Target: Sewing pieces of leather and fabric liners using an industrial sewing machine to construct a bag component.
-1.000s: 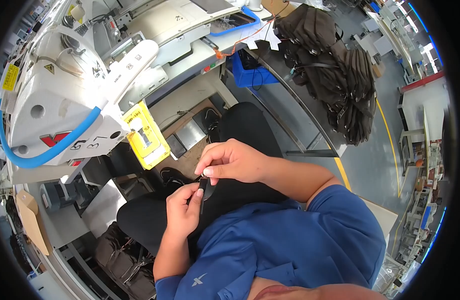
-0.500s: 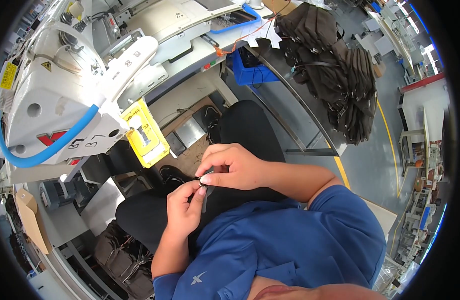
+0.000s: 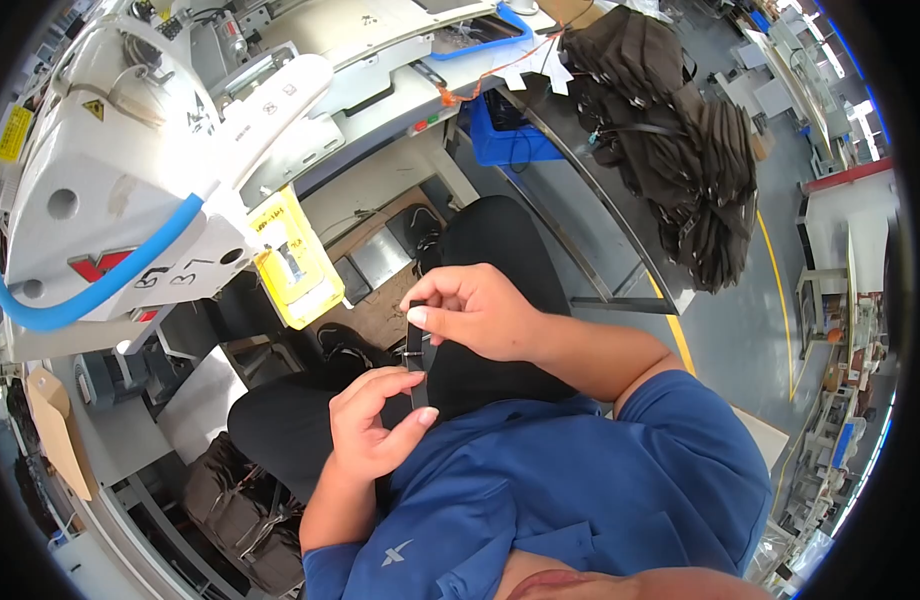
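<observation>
Here the right grip pinches flat, dark strapping.

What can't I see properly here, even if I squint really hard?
In the head view:
Black strap: partly hidden behind the thumb of the right hand.
Small metal piece on it: too small to tell its exact shape.
Blue bin: its dark contents are lost in shadow.

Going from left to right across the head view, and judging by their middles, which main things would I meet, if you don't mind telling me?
Tan cardboard piece, yellow panel, left hand, dark strap, right hand, dark brown fabric pile.
</observation>
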The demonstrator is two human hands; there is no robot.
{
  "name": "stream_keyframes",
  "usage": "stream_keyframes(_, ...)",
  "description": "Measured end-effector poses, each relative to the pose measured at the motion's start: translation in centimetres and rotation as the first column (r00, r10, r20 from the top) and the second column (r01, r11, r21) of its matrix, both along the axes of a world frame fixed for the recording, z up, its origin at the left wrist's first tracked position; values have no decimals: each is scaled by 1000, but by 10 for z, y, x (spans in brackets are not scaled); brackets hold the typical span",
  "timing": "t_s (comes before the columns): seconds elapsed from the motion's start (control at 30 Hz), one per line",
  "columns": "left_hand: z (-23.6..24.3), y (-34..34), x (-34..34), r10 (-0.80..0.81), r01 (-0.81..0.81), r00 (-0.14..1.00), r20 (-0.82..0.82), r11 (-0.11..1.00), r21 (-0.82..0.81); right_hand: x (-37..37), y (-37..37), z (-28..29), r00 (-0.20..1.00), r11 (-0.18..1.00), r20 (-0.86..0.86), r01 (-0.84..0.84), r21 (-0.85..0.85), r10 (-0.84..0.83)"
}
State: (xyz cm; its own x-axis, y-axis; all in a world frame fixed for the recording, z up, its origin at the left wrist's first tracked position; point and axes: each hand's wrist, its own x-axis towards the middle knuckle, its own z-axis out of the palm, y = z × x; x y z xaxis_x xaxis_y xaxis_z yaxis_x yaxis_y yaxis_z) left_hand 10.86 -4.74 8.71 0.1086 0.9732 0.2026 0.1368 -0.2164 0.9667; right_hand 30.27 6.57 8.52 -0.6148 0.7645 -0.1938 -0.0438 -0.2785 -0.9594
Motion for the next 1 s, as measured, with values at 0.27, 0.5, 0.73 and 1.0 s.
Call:
stream_keyframes(0.27, 10, 1, -5, 257, -205, 940, -225, 952, 228, -29, 28, 22, 997, 998, -45, -63, 32, 64)
stream_keyframes(0.5, 16, 22, -21, 515, -224, 741, -431, 795, 564, -64, 102, 46, 997, 960, 40, -75, 268, 66)
stream_keyframes(0.73, 13, 31, -40, 650, -268, 512, -561, 742, 615, -104, 125, 56, 974, 875, 188, -199, 442, 127)
stream_keyframes(1.0, 13, 49, -44, 637, -273, 496, -591, 760, 590, -124, 136, 51, 926, 452, 362, -277, 848, -112)
